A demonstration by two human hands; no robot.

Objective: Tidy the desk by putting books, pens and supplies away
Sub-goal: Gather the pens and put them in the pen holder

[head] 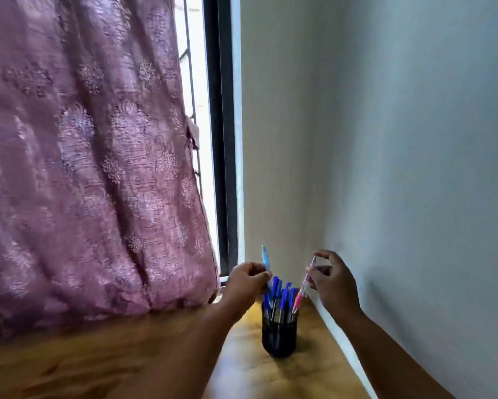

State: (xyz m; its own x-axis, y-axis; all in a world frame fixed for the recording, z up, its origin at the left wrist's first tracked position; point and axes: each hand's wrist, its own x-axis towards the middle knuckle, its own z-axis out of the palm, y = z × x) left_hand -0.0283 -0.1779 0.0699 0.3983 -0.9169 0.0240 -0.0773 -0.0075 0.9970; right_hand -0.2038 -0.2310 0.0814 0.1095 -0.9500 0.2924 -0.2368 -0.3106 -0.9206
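Head view showed the fingers [260, 276] of the left hand [246, 279] curled and pinching a light blue pen [266, 259], whose upper end rose above the knuckles while its lower end dropped behind those fingers toward the pens below. Across from them, the fingers [326, 256] of the right hand [332, 279] were bent around a pink pen [305, 282]: the thumb and forefinger grasped its clear upper end, and the pink lower part slanted down and to the left, away from the fingertips, until its tip met the rim of the holder. Between the two sets of fingers, and just beneath them, stood a cluster of blue-capped pens [280, 296], upright or slightly leaning, their caps close under the left fingers and touching or nearly touching the pink pen; which of these it was I could not tell. They sat in a black mesh pen holder [279, 336], which stood upright directly below both hands. The holder rested on a wooden surface [112, 367] that spread toward the camera under both forearms. Beyond the right fingers, a pale wall [414, 168] ran close beside the holder and met the surface along a white edge. Beyond the left fingers hung a mauve patterned curtain [83, 168], its hem lying on the surface, and just right of its edge a dark window frame [220, 139] stood upright with bright daylight beside it.
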